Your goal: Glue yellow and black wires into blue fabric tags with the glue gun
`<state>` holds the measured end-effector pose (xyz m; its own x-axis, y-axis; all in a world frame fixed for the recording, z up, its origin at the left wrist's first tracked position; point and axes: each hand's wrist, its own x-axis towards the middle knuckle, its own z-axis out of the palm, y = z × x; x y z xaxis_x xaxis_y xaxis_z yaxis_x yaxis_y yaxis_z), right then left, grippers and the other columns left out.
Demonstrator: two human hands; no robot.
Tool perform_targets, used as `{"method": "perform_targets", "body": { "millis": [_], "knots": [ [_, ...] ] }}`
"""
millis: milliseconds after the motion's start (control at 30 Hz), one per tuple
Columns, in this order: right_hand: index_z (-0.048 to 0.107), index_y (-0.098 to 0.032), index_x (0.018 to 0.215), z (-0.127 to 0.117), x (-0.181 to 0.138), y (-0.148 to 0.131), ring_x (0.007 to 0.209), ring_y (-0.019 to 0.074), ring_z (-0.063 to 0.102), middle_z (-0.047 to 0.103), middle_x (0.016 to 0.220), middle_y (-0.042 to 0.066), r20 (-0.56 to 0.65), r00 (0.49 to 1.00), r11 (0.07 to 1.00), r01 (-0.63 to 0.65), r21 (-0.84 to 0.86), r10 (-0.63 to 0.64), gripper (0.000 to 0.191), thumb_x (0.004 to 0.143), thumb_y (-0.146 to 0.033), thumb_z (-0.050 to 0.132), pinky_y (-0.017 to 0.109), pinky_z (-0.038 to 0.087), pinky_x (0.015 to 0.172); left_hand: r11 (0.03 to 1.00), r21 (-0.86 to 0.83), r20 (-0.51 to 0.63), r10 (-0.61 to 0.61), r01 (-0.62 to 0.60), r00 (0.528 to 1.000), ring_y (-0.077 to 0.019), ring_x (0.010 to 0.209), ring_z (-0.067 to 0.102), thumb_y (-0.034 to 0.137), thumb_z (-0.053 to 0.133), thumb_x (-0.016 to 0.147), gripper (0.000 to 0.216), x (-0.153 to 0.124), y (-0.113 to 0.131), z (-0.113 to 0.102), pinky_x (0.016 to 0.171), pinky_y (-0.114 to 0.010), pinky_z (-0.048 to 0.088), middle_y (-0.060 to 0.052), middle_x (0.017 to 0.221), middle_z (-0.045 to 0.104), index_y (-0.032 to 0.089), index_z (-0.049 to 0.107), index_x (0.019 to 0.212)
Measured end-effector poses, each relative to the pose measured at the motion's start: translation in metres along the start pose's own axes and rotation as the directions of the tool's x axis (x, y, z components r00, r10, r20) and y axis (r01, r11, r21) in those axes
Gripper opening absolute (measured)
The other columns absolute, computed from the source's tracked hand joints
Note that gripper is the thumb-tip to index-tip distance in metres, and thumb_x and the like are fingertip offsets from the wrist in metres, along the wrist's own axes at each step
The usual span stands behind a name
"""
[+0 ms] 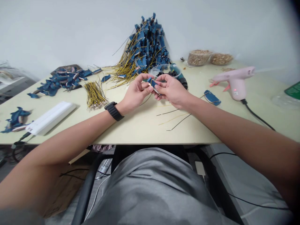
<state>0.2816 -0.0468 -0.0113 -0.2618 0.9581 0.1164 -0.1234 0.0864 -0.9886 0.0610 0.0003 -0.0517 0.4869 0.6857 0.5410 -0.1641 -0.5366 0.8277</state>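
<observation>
Between my two hands, a small blue piece (pixel 152 82) with a pale edge is held just above the table. Its exact kind cannot be made out; a dark wire trails from it. My left hand (pixel 138 89) is closed on its left side, thumb and fingers pinching. From the other side my right hand (pixel 172 89) grips it with bent fingers. A similar blue piece with wires (pixel 212 97) lies beside my right forearm. Loose yellow and black wires (pixel 174 117) stretch over the table below my right hand.
A tall heap of blue pieces with yellow wires (pixel 150 43) stands behind my hands. A wire bundle (pixel 95 95), more blue pieces (pixel 63 78) and a white power strip (pixel 51 117) lie left. To the right are a pink glue gun (pixel 236 81) and tubs of nut-like bits (pixel 199 57).
</observation>
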Motion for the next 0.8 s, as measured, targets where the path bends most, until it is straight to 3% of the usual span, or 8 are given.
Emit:
{"method": "perform_targets", "body": {
  "millis": [133,233,367,433,533,633,800],
  "knots": [
    [0.059,-0.03,0.116,-0.007,0.004,0.004,0.085,0.016,0.08,0.082,0.104,-0.001,0.02,1.0,0.998,0.021,-0.054,-0.02,0.043,0.112,-0.01,0.097,0.031,0.073,0.08,0.997,0.066,-0.085,-0.039,0.045,0.996,-0.0333,0.114,0.095,0.079,0.106,0.109,0.071,-0.001,-0.007,-0.006,0.105,-0.054,0.08,-0.01,0.128,0.094,0.031,0.068,0.145],
    [0.061,-0.03,0.112,-0.02,0.011,0.008,0.094,0.0194,0.081,0.082,0.113,0.003,-0.033,0.989,0.974,0.135,-0.181,-0.144,0.047,0.107,-0.021,0.107,0.035,0.075,0.081,0.991,0.115,-0.147,-0.047,0.064,0.988,-0.035,0.136,0.094,0.064,0.105,0.114,0.055,0.0,-0.007,-0.012,0.114,-0.052,0.078,-0.012,0.137,0.095,0.031,0.068,0.138],
    [0.061,-0.03,0.101,-0.04,0.017,0.01,0.083,0.0224,0.069,0.068,0.089,0.002,-0.099,0.922,0.833,0.287,-0.473,-0.373,0.056,0.114,-0.066,0.102,0.037,0.066,0.073,0.991,0.12,-0.163,-0.044,0.064,0.986,-0.0371,0.144,0.092,0.054,0.103,0.116,0.045,0.003,-0.006,-0.018,0.118,-0.054,0.076,-0.015,0.141,0.096,0.029,0.069,0.131],
    [0.057,-0.029,0.09,-0.044,0.017,0.008,0.079,0.0223,0.062,0.057,0.078,0.001,-0.099,0.899,0.745,0.287,-0.603,-0.426,0.064,0.121,-0.075,0.09,0.04,0.063,0.078,0.989,0.125,-0.164,-0.052,0.073,0.985,-0.0365,0.14,0.093,0.054,0.102,0.117,0.044,0.003,-0.006,-0.019,0.116,-0.053,0.076,-0.016,0.14,0.097,0.029,0.068,0.13],
    [0.06,-0.029,0.087,-0.042,0.013,0.002,0.081,0.0219,0.061,0.063,0.081,0.002,-0.073,0.911,0.726,0.272,-0.632,-0.405,0.054,0.127,-0.058,0.082,0.04,0.06,0.081,0.989,0.125,-0.161,-0.062,0.083,0.985,-0.0345,0.135,0.094,0.058,0.102,0.116,0.047,0.002,-0.007,-0.019,0.114,-0.05,0.077,-0.015,0.135,0.097,0.029,0.067,0.129],
    [0.067,-0.028,0.09,-0.037,0.009,-0.005,0.085,0.0217,0.065,0.072,0.088,0.003,-0.036,0.912,0.745,0.309,-0.591,-0.408,0.033,0.117,-0.032,0.084,0.038,0.056,0.079,0.99,0.115,-0.152,-0.066,0.084,0.986,-0.0324,0.13,0.095,0.055,0.102,0.116,0.045,0.002,-0.008,-0.019,0.118,-0.051,0.077,-0.013,0.128,0.097,0.029,0.067,0.126],
    [0.059,-0.027,0.066,-0.041,0.008,-0.016,0.079,0.0214,0.058,0.055,0.071,0.004,-0.064,0.88,0.696,0.325,-0.64,-0.471,0.052,0.115,-0.019,0.074,0.04,0.048,0.078,0.992,0.112,-0.151,-0.043,0.061,0.988,-0.0309,0.119,0.095,0.037,0.1,0.112,0.034,0.003,-0.007,-0.018,0.123,-0.057,0.078,-0.012,0.123,0.098,0.03,0.069,0.123]
  ]
}}
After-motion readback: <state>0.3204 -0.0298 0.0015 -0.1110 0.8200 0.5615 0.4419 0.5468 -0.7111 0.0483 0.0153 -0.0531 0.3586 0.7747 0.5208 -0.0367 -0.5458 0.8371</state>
